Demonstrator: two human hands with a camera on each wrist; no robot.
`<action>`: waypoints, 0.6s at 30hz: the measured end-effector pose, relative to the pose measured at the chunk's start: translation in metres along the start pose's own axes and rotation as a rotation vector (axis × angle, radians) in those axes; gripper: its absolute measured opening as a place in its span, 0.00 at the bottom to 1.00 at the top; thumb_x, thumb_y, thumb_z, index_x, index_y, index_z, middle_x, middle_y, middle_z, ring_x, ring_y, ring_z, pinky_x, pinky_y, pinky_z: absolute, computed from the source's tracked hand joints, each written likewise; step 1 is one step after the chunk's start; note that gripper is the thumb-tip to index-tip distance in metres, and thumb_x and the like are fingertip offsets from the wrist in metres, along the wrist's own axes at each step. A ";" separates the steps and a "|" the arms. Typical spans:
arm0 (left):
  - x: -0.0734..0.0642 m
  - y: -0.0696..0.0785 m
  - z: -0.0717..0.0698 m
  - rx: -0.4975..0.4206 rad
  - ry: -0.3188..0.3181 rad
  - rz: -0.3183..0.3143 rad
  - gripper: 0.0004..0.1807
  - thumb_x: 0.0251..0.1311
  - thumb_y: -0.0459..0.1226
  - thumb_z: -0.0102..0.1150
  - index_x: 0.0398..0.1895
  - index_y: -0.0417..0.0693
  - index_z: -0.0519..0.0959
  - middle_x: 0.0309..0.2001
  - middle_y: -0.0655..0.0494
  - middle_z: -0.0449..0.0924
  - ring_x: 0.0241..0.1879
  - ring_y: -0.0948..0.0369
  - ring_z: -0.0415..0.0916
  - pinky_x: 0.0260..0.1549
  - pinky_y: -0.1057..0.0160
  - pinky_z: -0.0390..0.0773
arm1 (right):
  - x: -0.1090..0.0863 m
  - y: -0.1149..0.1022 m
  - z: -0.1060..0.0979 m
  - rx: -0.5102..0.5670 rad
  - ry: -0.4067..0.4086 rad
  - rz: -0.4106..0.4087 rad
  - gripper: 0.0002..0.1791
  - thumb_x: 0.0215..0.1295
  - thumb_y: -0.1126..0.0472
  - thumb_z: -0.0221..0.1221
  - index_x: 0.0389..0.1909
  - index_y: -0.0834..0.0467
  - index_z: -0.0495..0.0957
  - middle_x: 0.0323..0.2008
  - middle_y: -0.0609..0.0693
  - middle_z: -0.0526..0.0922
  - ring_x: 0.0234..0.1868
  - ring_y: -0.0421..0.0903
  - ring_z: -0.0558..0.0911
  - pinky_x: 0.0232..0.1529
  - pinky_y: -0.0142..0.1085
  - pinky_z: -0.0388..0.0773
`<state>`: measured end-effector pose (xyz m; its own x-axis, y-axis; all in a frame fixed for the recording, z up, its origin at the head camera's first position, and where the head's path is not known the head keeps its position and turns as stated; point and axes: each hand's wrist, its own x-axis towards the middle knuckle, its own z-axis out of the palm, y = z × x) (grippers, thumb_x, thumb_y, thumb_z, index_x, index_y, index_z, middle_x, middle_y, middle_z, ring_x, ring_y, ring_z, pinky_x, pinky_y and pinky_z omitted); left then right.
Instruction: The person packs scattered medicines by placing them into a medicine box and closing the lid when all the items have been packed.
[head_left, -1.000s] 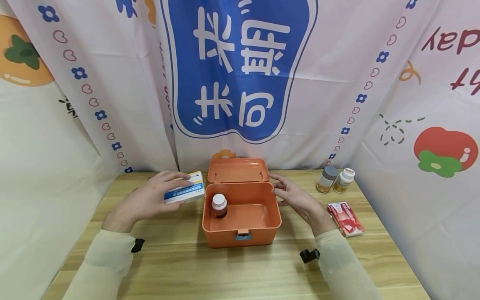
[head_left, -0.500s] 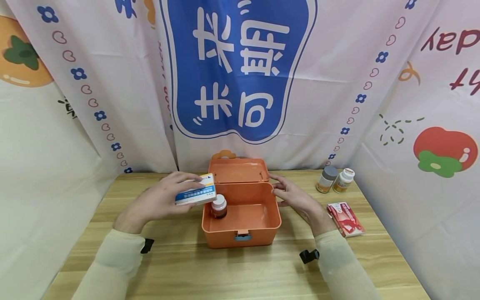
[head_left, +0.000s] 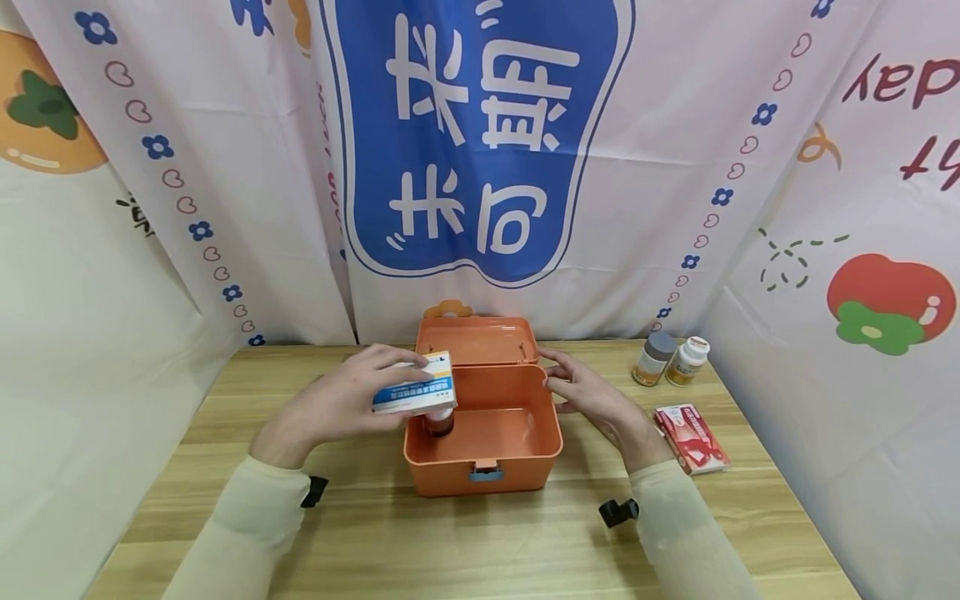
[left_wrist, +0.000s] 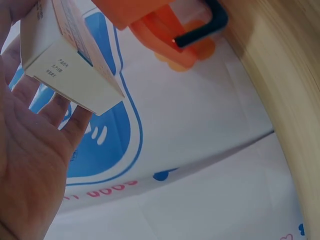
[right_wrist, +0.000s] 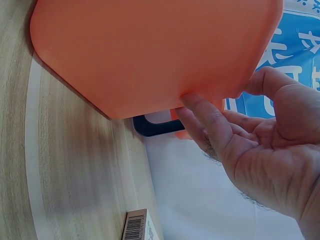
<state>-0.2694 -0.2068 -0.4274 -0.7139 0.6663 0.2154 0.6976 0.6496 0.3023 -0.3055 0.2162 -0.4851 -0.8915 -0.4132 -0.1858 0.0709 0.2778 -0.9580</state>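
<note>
In the head view, my left hand (head_left: 352,396) grips a white, blue and yellow medicine box (head_left: 420,387) by its sides. The carton is tilted above the left side of an orange storage box (head_left: 487,479), whose lid (head_left: 476,342) stands open behind it. A brown pill bottle (head_left: 440,425) inside the storage box is partly hidden below the carton. My right hand (head_left: 588,392) holds the storage box at its right back corner. In the right wrist view, the thumb is at the rim and the fingers (right_wrist: 200,107) touch the outer wall.
At the table's back right stand a grey-capped bottle (head_left: 654,358) and a white bottle (head_left: 687,361). A red and white box (head_left: 692,439) lies in front of them, right of my right forearm. A printed cloth (head_left: 637,292) hangs behind the wooden table (head_left: 480,550).
My left hand has carried the medicine box rightward, from beside the storage box to over its left part, covering the pill bottle's cap. My right hand has stayed in place.
</note>
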 end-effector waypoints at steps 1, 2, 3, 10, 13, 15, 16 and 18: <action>0.001 0.001 0.001 -0.002 0.001 0.004 0.32 0.68 0.43 0.81 0.76 0.68 0.87 0.81 0.59 0.82 0.78 0.47 0.78 0.74 0.34 0.86 | 0.000 0.000 0.000 0.000 0.001 0.000 0.42 0.89 0.63 0.52 0.98 0.55 0.52 0.81 0.74 0.74 0.77 0.62 0.83 0.72 0.60 0.90; 0.002 0.003 0.001 -0.002 0.002 0.007 0.32 0.68 0.43 0.81 0.75 0.69 0.87 0.81 0.59 0.82 0.78 0.47 0.78 0.73 0.34 0.86 | 0.000 0.000 0.000 0.000 0.001 0.000 0.42 0.89 0.63 0.52 0.98 0.55 0.52 0.81 0.74 0.74 0.77 0.62 0.83 0.72 0.60 0.90; 0.003 0.005 0.002 -0.003 0.001 0.011 0.31 0.69 0.44 0.81 0.75 0.69 0.87 0.81 0.59 0.83 0.78 0.47 0.77 0.73 0.34 0.86 | 0.000 0.000 0.000 0.001 0.002 0.000 0.42 0.89 0.63 0.52 0.98 0.55 0.52 0.81 0.74 0.74 0.77 0.62 0.83 0.72 0.60 0.90; 0.008 0.016 0.006 -0.020 -0.018 0.024 0.31 0.70 0.47 0.81 0.76 0.70 0.87 0.81 0.59 0.81 0.79 0.47 0.77 0.75 0.32 0.85 | 0.000 0.000 0.000 0.002 0.001 0.002 0.42 0.89 0.63 0.52 0.98 0.55 0.52 0.81 0.73 0.74 0.77 0.62 0.83 0.72 0.59 0.91; 0.010 0.020 0.008 -0.027 -0.023 0.031 0.31 0.70 0.48 0.81 0.76 0.72 0.86 0.81 0.60 0.81 0.79 0.47 0.77 0.75 0.31 0.85 | 0.000 0.000 0.000 0.001 -0.001 0.001 0.42 0.89 0.63 0.52 0.98 0.55 0.52 0.81 0.73 0.74 0.77 0.62 0.83 0.72 0.59 0.91; 0.011 0.022 0.010 -0.026 -0.024 0.044 0.31 0.71 0.48 0.81 0.76 0.72 0.87 0.81 0.60 0.81 0.79 0.47 0.77 0.74 0.32 0.85 | 0.000 0.001 0.000 0.001 -0.003 0.000 0.42 0.89 0.63 0.52 0.98 0.55 0.52 0.81 0.73 0.74 0.77 0.62 0.83 0.72 0.59 0.90; 0.012 0.023 0.010 -0.026 -0.025 0.052 0.30 0.71 0.48 0.81 0.76 0.72 0.87 0.81 0.60 0.82 0.79 0.47 0.77 0.74 0.32 0.86 | 0.000 0.001 -0.001 0.001 -0.003 0.000 0.42 0.89 0.63 0.52 0.98 0.55 0.52 0.81 0.73 0.74 0.77 0.62 0.83 0.72 0.59 0.90; 0.014 0.025 0.011 -0.026 -0.028 0.063 0.29 0.72 0.48 0.80 0.75 0.71 0.87 0.81 0.60 0.82 0.79 0.47 0.77 0.74 0.33 0.86 | 0.000 0.001 -0.001 0.001 -0.003 0.000 0.41 0.90 0.63 0.52 0.98 0.55 0.52 0.81 0.73 0.75 0.77 0.62 0.83 0.72 0.59 0.91</action>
<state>-0.2611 -0.1768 -0.4273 -0.6660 0.7162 0.2086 0.7393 0.5963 0.3129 -0.3062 0.2170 -0.4862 -0.8901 -0.4158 -0.1866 0.0713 0.2774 -0.9581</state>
